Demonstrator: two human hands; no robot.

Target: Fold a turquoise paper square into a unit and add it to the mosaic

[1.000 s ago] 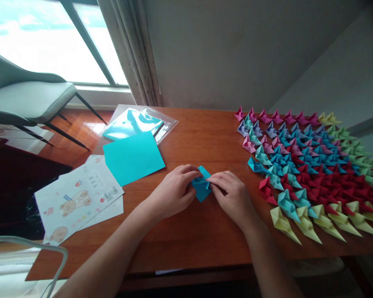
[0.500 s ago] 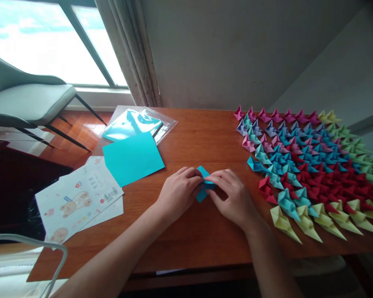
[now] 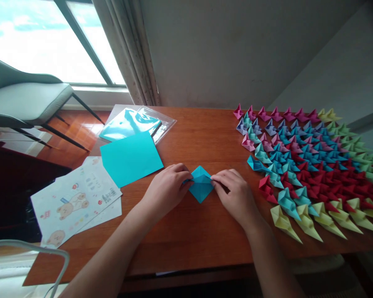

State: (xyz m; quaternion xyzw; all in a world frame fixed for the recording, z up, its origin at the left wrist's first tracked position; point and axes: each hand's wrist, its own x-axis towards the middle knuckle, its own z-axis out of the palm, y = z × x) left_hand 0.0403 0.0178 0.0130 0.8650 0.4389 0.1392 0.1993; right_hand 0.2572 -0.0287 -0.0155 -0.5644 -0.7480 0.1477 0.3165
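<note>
Wooden table [image 3: 205, 134] stands near bright window [image 3: 46, 45]; right hand [image 3: 235, 192] pinches blue paper [image 3: 200, 192].

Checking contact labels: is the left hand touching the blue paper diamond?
Touching. The head view shows the left hand pinching the diamond at its left corner, with no gap between them.

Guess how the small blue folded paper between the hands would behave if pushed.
Small and thin-looking, the blue folded paper is probably very light. Its creases likely make it stiffer than uncreased paper. Its flattish diamond shape suggests it would slide rather than roll.
</note>
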